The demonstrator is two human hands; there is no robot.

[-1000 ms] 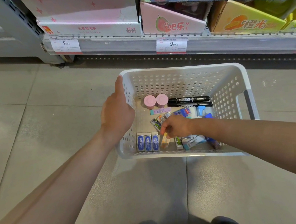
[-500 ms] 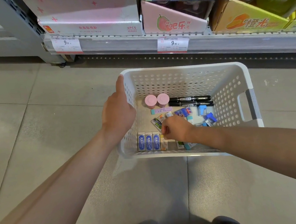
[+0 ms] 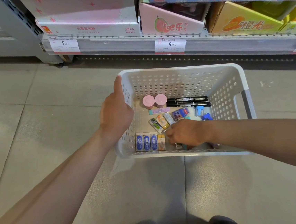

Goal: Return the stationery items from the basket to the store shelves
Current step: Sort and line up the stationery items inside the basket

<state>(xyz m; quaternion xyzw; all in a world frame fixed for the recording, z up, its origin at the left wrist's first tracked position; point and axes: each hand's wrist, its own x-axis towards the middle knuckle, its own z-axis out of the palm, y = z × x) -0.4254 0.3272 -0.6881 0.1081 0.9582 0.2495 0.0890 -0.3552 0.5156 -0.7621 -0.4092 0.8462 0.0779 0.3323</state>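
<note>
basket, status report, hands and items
Left hand holds the basket by its left wall. Right hand inside, fingers curled among small erasers; grip unclear. Nothing shelved yet. No obstruction.

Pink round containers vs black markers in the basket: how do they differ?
The pink round containers stand upright, tops facing the camera; the black markers lie flat. The containers are short and stubby; the markers are long and slim. The containers look plain pink; the markers carry white label print. Both are pairs, side by side near the far wall of the basket.
</note>
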